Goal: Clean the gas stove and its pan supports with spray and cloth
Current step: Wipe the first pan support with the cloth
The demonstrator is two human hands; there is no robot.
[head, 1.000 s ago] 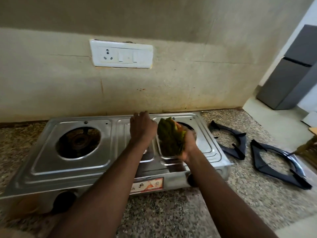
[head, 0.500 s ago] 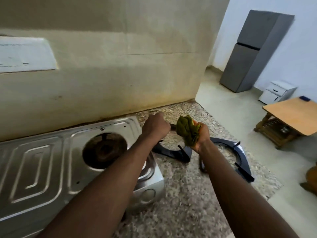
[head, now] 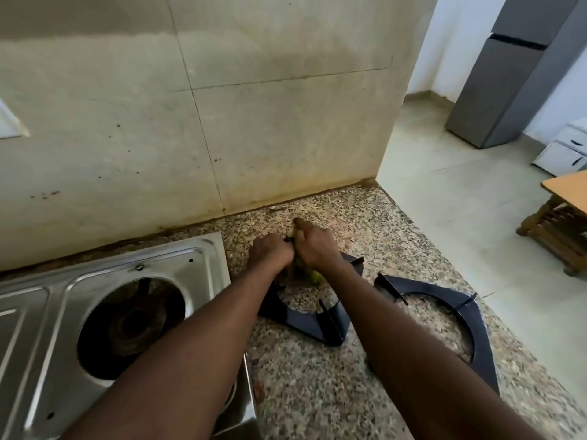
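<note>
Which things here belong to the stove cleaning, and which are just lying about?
Job: gas stove; near pan support; far pan support; green cloth.
Lying about: fridge; wooden table; white drawer unit.

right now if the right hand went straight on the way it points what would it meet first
The right hand, gripping the green cloth over the nearer pan support, points toward the wall. Only bare counter lies ahead, so it would probably meet the wall first, though depth is unclear.
</note>
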